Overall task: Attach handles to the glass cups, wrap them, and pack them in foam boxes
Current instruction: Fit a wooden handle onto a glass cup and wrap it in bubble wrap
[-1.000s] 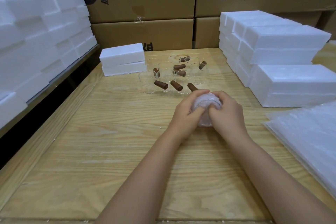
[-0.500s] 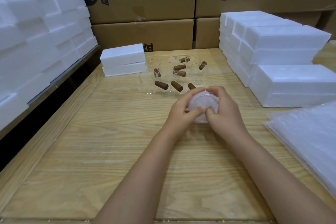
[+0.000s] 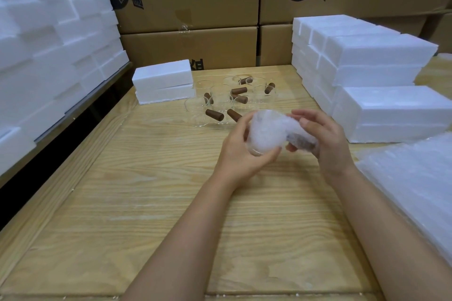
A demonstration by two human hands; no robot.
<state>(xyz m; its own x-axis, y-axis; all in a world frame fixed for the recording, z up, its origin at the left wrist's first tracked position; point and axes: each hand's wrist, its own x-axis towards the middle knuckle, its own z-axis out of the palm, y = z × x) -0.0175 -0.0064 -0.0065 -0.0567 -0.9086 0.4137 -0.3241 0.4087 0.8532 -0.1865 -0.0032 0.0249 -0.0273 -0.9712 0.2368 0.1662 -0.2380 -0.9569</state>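
Since a second ago the hands have drawn apart and tipped the bubble-wrapped glass cup sideways above the pale wooden counter. The left hand curls round its body; the right hand pinches the wrapped brown handle end. Just beyond stand clear glass cups with brown cylindrical handles, between two stacked white foam boxes and a taller white foam stack. Clear wrap sheets lie beside the right arm.

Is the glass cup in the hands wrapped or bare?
Mostly wrapped: white wrap covers the glass cup and its handle, which shows dark through it. Left hand grips the body, right hand the handle end.
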